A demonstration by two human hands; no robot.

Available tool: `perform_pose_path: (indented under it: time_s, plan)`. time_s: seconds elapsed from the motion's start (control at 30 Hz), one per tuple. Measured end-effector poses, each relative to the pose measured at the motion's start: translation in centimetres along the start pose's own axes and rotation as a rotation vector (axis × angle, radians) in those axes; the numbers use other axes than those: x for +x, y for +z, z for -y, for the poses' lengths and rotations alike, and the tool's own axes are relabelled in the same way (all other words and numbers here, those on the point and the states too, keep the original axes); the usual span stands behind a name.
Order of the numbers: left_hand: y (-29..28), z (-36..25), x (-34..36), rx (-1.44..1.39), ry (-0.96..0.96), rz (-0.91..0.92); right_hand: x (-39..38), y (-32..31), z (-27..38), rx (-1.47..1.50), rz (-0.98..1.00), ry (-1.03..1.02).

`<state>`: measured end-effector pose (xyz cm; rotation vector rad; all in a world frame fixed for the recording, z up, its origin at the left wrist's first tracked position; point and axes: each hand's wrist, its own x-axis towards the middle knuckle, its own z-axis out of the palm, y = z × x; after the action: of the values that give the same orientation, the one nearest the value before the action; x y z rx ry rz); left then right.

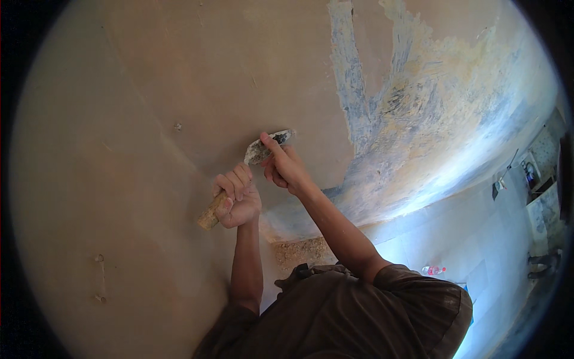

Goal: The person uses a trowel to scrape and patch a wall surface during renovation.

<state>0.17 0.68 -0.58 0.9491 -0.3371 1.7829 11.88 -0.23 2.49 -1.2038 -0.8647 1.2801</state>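
Observation:
A trowel with a wooden handle [208, 218] and a dirty, putty-crusted blade [256, 154] is held against or just off the wall [197, 90]; I cannot tell which. Wrapped round the handle is my left hand [238, 196], its fingers closed. My right hand [286, 166] grips the blade, with one digit laid along its face and the other fingers curled in. A dark patch shows on the blade beside that digit. The blade's tip points up and to the right.
Rough grey-blue streaks [353, 78] and a patchy scraped area [442, 102] mark the wall at right. Small fixings [177, 127] dot its left part. A bottle with a red label [433, 270] is on the pale floor [478, 239], and rubble [299, 252] lies near my body.

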Motion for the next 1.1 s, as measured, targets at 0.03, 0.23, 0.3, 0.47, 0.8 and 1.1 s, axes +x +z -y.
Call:
perform_pose_path:
  time_s: [0.03, 0.23, 0.3, 0.47, 0.8, 1.1]
  plan:
    - [0.1, 0.1, -0.1, 0.018, 0.008, 0.016, 0.1, -0.1, 0.0, 0.033, 0.019, -0.012]
    - [0.5, 0.3, -0.4, 0.031, 0.025, -0.029, 0.4, -0.5, 0.1, 0.039, 0.025, 0.004]
    - [0.5, 0.4, -0.4, 0.019, 0.019, -0.060, 0.5, -0.6, 0.2, 0.030, 0.016, -0.005]
    - [-0.1, 0.1, 0.2, -0.045, -0.011, -0.081, 0.0, -0.3, 1.0, 0.001, 0.034, 0.022]
    - [0.0, 0.7, -0.7, -0.033, 0.014, -0.108, 0.7, -1.0, 0.4, -0.067, 0.041, 0.019]
    - [0.3, 1.0, -1.6, 0.061, 0.045, -0.094, 0.7, -1.0, 0.4, -0.020, 0.014, 0.023]
